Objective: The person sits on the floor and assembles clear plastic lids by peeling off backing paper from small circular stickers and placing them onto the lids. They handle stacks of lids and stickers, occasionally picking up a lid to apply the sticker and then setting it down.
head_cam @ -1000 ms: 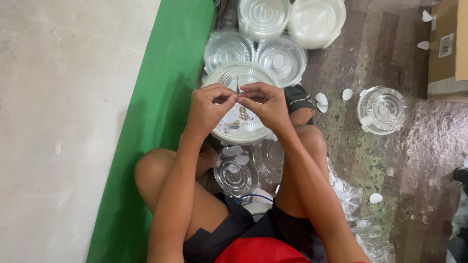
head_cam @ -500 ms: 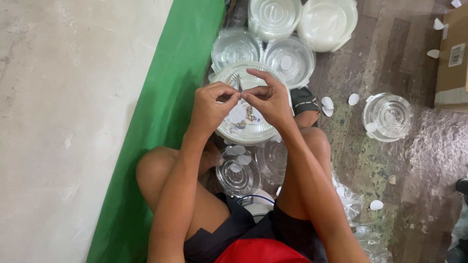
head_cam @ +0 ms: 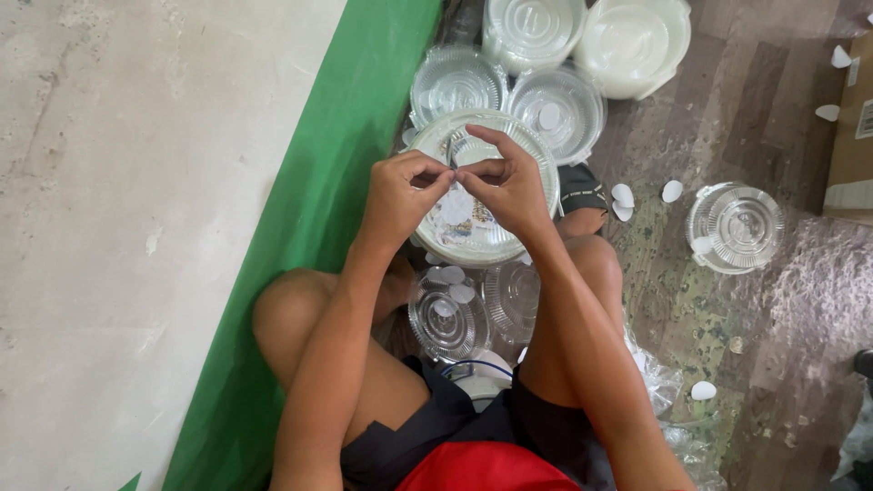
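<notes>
My left hand (head_cam: 405, 195) and my right hand (head_cam: 509, 186) meet fingertip to fingertip above a large clear round plastic container (head_cam: 482, 256). Both pinch a small thin grey piece (head_cam: 452, 156) between thumbs and forefingers; too little of it shows to name it. The container rests in front of my crossed legs and holds white oval pieces (head_cam: 457, 211) and some paper. My hands cover its middle.
Stacks of clear round lids (head_cam: 455, 82) and a white tub (head_cam: 632, 36) lie beyond the container. Another clear container (head_cam: 737, 227) and a cardboard box (head_cam: 850, 136) are on the right. More lids (head_cam: 446, 323) lie between my legs. Along the left runs a green strip (head_cam: 300, 227).
My hands stay pinched together over the container. The right hand's fingers have arched a little higher, and the view has drifted slightly.
</notes>
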